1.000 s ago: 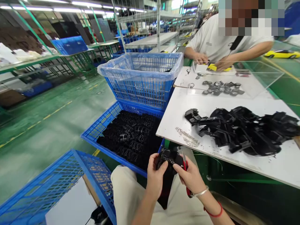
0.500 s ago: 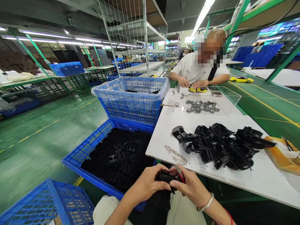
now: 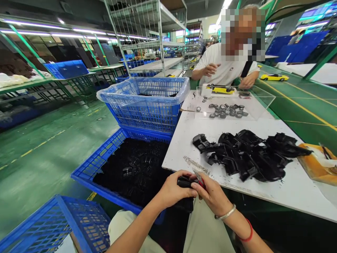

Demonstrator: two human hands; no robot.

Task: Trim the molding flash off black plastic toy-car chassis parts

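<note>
My left hand (image 3: 172,189) is closed around a small black plastic part (image 3: 185,182) held over my lap, just below the white table's front edge (image 3: 210,182). My right hand (image 3: 214,195) grips a red-handled cutting tool (image 3: 199,180) whose metal tip touches the part. A heap of similar black plastic parts (image 3: 250,154) lies on the table in front of me. Left of my knees, a low blue crate (image 3: 105,158) is full of black parts.
A taller blue crate lined with clear plastic (image 3: 147,102) stands behind the low one. An empty blue crate (image 3: 65,225) is at my lower left. A co-worker (image 3: 226,66) sits opposite with a yellow toy car (image 3: 221,90), small wheels (image 3: 226,110) and a clear tray (image 3: 252,105).
The view has risen and turned from my lap toward the table and co-worker. My hands stay together on the black part. The co-worker's hand has lifted off the table.
</note>
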